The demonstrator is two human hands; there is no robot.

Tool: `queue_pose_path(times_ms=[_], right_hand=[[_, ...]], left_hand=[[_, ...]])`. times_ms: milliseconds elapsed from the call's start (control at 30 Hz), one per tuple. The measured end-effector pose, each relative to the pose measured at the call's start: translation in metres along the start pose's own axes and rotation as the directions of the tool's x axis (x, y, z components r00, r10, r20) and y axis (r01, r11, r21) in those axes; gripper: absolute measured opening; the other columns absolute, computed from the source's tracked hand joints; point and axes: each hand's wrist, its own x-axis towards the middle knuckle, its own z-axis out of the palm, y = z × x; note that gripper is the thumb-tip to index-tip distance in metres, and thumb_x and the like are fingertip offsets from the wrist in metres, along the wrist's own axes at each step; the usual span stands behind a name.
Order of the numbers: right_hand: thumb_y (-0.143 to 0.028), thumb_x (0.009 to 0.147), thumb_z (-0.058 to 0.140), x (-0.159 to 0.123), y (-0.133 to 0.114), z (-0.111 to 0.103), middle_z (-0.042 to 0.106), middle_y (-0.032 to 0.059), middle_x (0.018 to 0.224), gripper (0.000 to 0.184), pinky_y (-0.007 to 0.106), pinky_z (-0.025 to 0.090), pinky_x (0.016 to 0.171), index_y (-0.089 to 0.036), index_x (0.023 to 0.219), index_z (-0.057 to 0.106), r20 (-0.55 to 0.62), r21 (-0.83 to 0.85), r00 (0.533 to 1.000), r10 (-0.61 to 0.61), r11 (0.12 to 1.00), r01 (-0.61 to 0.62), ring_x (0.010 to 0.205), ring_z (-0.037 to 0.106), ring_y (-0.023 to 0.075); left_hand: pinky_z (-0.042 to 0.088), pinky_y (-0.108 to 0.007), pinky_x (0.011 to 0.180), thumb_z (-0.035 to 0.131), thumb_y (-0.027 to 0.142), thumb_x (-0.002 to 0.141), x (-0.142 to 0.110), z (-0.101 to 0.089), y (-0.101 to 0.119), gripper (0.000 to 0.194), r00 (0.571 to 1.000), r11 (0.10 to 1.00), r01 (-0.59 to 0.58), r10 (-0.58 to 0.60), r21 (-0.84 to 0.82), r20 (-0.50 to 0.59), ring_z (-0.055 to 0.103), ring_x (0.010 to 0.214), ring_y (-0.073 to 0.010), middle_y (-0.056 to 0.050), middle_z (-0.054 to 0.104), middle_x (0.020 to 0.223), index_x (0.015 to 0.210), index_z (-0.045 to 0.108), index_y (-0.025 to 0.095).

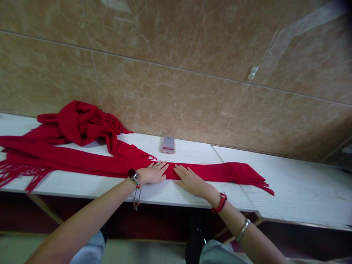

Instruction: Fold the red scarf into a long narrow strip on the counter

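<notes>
Red scarf lengthwise along worktop. Left hand, right hand: outstretched flat, palms down on scarf, nothing gripped. Phone: behind scarf. Bunched cloth: behind scarf's left part.

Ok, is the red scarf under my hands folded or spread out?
Folded: the red scarf lies in a flat, narrow strip, layered edges showing near its right fringe.

Long red scarf with fringed ends, laid out as a flat, narrow band along a white worktop; crumpled red fabric, also fringed, heaps behind and against its left half.
</notes>
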Motion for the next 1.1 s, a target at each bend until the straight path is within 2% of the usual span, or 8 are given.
queue_pose_path(times_ms=[167,333,467,567,700,900,1000,1100], right_hand=[[-0.016,0.088,0.042,0.001,0.002,-0.004,0.051,0.0166,0.127,0.038,0.035,0.041,0.096,-0.007,0.124,0.048,-0.056,-0.216,0.995,-0.081,0.974,0.067,0.117,0.048,0.0224],[0.0,0.082,0.039,-0.003,0.001,-0.016,0.058,0.0152,0.118,0.041,0.031,0.046,0.09,-0.008,0.121,0.05,-0.066,-0.319,0.991,-0.112,0.944,0.086,0.109,0.055,0.02],[0.003,0.08,0.038,-0.007,-0.001,-0.021,0.057,0.0133,0.12,0.048,0.029,0.047,0.087,-0.01,0.125,0.045,-0.026,-0.32,0.995,-0.096,0.944,0.083,0.108,0.054,0.0187],[0.003,0.079,0.038,-0.01,-0.002,-0.024,0.054,0.0123,0.125,0.055,0.029,0.048,0.086,-0.015,0.131,0.039,0.01,-0.334,1.0,-0.007,0.942,0.01,0.11,0.053,0.019],[-0.001,0.082,0.036,-0.008,0.001,-0.025,0.055,0.0132,0.121,0.052,0.029,0.048,0.081,-0.017,0.131,0.039,0.037,-0.323,0.996,0.076,0.945,-0.06,0.106,0.055,0.0187],[-0.01,0.087,0.039,-0.001,0.007,-0.018,0.063,0.0125,0.101,0.035,0.029,0.045,0.077,-0.013,0.121,0.049,-0.055,-0.288,0.994,0.091,0.952,-0.103,0.093,0.057,0.0201],[-0.011,0.085,0.042,-0.003,0.009,-0.014,0.063,0.0109,0.092,0.023,0.029,0.045,0.072,-0.013,0.103,0.058,-0.094,-0.311,0.993,0.068,0.946,-0.094,0.087,0.056,0.0208],[-0.01,0.083,0.044,-0.007,0.009,-0.011,0.061,0.0101,0.087,0.017,0.028,0.044,0.066,-0.013,0.088,0.06,-0.108,-0.319,0.991,0.077,0.942,-0.108,0.081,0.056,0.0203]], left_hand=[[0.017,-0.042,0.107,0.035,0.033,0.086,0.003,-0.005,0.002,0.058,1.0,0.999,-0.005,0.005,0.032,-0.005,0.013,0.135,-0.0253,-0.015,0.016,0.147,0.138,0.026,0.009],[0.018,-0.043,0.106,0.036,0.032,0.085,0.007,-0.007,0.0,0.058,1.0,0.999,0.002,-0.002,0.049,0.016,0.013,0.135,-0.0264,-0.017,0.016,0.146,0.137,0.028,0.008],[0.029,-0.037,0.101,0.044,0.029,0.081,0.014,-0.015,0.0,0.048,0.999,0.993,-0.041,0.043,0.11,-0.017,0.034,0.127,-0.0258,-0.018,0.035,0.139,0.125,0.044,0.009],[0.04,-0.033,0.092,0.048,0.027,0.078,0.021,-0.022,0.004,0.041,0.998,0.991,-0.027,0.035,0.134,-0.055,0.051,0.112,-0.0249,-0.018,0.05,0.126,0.115,0.051,0.009],[0.042,-0.034,0.088,0.053,0.027,0.075,0.029,-0.029,0.015,0.039,0.996,0.988,0.032,-0.019,0.153,-0.085,0.052,0.109,-0.0276,-0.019,0.054,0.119,0.109,0.055,0.008],[0.047,-0.035,0.076,0.061,0.023,0.068,0.037,-0.037,0.026,0.035,0.993,0.983,0.104,-0.093,0.154,-0.076,0.058,0.097,-0.0313,-0.021,0.059,0.11,0.099,0.061,0.008],[0.047,-0.032,0.072,0.061,0.025,0.069,0.041,-0.038,0.023,0.031,0.992,0.988,0.098,-0.087,0.121,-0.094,0.06,0.092,-0.0288,-0.018,0.063,0.104,0.096,0.062,0.01],[0.045,-0.027,0.075,0.056,0.026,0.075,0.051,-0.036,0.018,0.035,0.987,0.995,0.075,-0.064,0.065,-0.15,0.058,0.097,-0.0234,-0.014,0.061,0.111,0.107,0.057,0.012]])
